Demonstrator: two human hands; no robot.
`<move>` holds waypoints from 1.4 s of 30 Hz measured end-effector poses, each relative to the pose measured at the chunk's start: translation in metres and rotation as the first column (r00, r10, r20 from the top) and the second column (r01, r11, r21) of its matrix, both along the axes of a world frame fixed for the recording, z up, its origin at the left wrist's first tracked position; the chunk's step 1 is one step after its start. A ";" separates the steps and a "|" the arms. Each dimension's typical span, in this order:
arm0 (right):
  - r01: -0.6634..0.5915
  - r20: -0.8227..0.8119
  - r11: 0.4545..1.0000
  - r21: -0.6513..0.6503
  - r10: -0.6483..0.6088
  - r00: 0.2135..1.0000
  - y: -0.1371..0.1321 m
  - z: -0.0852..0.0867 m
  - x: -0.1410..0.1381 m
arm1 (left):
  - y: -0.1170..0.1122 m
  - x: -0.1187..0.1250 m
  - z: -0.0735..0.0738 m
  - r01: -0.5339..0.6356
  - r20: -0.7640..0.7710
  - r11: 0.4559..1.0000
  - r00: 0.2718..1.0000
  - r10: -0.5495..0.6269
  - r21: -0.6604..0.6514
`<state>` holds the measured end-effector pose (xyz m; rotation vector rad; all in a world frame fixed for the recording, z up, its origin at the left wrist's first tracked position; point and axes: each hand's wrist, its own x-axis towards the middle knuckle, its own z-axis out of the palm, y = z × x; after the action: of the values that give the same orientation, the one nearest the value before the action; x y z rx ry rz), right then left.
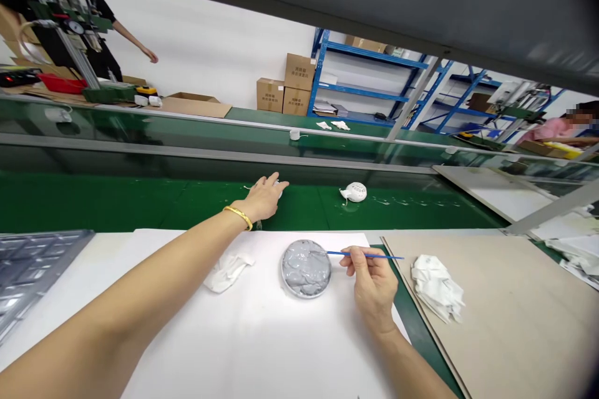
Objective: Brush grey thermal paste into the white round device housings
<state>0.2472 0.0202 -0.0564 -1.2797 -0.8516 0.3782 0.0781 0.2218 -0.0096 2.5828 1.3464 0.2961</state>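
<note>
My left hand lies palm down on the green conveyor belt, its fingers over a small white object that is mostly hidden. Farther right on the belt sits a white perforated shell with a thin tail. My right hand pinches a thin blue paintbrush, whose tip reaches over the rim of a round dish of grey paste. The dish rests on a white sheet, with a crumpled white cloth to its left.
A second crumpled cloth lies on a beige board to the right. A metal tray sits at the left edge. Beyond the belts stand a person, a co-worker in pink, cardboard boxes and blue shelving.
</note>
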 end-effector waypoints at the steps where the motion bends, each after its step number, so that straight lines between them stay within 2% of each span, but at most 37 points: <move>1: -0.006 0.001 1.000 -0.002 0.006 1.000 0.000 0.000 0.001 | 0.005 0.001 -0.001 -0.008 -0.010 1.000 1.000 0.008 -0.017; 5: -0.036 -0.001 0.999 -0.025 0.036 0.999 0.001 -0.001 0.004 | 0.020 -0.005 -0.003 -0.041 -0.019 0.998 0.999 0.040 -0.045; 10: -0.048 -0.091 0.997 -0.064 0.042 0.995 0.002 0.000 0.004 | 0.031 -0.033 -0.002 -0.108 0.028 0.994 0.994 0.109 -0.029; 13: -0.044 -0.185 0.997 -0.066 0.031 0.982 0.004 -0.002 0.006 | 0.031 -0.055 0.006 -0.202 0.102 0.979 0.974 0.203 -0.020; 15: -0.049 -0.285 0.997 -0.060 0.030 0.958 0.006 -0.004 0.009 | 0.024 -0.070 0.016 -0.278 0.181 0.960 0.944 0.277 -0.016; 17: -0.057 -0.391 0.997 -0.055 0.031 0.920 0.007 -0.005 0.013 | 0.006 -0.085 0.030 -0.328 0.275 0.944 0.905 0.325 -0.034; 20: -0.066 -0.502 0.996 -0.053 0.031 0.864 0.008 -0.005 0.015 | -0.036 -0.104 0.052 -0.330 0.391 0.939 0.854 0.343 -0.102; 23: -0.054 -0.550 0.997 -0.059 0.013 0.835 0.008 -0.001 0.013 | -0.088 -0.119 0.062 -0.277 0.547 0.918 0.740 0.392 -0.283; 25: -0.042 -0.554 0.997 -0.067 -0.002 0.833 0.007 0.001 0.010 | -0.123 -0.125 0.058 -0.192 0.614 0.862 0.630 0.475 -0.470; 27: -0.041 -0.545 0.996 -0.074 -0.006 0.839 0.006 0.003 0.007 | -0.154 -0.126 0.048 -0.063 0.619 0.777 0.566 0.545 -0.626; 29: -0.049 -0.533 0.996 -0.077 0.000 0.846 0.005 0.003 0.006 | -0.180 -0.121 0.034 0.070 0.617 0.691 0.523 0.588 -0.719; 32: -0.052 -0.507 0.995 -0.090 -0.001 0.862 0.005 0.000 0.006 | -0.208 -0.105 0.014 0.215 0.606 0.578 0.441 0.662 -0.787; 34: -0.043 -0.476 0.995 -0.092 -0.005 0.880 0.005 -0.002 0.007 | -0.219 -0.092 0.006 0.281 0.569 0.496 0.447 0.690 -0.822; 36: -0.030 -0.438 0.996 -0.087 -0.011 0.899 0.004 -0.004 0.007 | -0.226 -0.082 0.001 0.300 0.523 0.429 0.524 0.672 -0.852; 37: -0.024 -0.422 0.996 -0.085 -0.014 0.907 0.004 -0.005 0.007 | -0.228 -0.079 0.001 0.282 0.501 0.417 0.567 0.654 -0.864; 39: -0.015 -0.395 0.996 -0.086 -0.020 0.918 0.004 -0.005 0.005 | -0.230 -0.075 0.001 0.215 0.471 0.444 0.635 0.613 -0.870; 42: -0.009 -0.342 0.996 -0.086 -0.021 0.940 0.003 -0.003 0.001 | -0.231 -0.074 0.003 0.085 0.447 0.554 0.696 0.561 -0.828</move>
<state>0.2486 0.0228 -0.0590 -1.2482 -0.5391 0.6188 0.0037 -0.0092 -0.0062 1.2690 1.1555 0.4763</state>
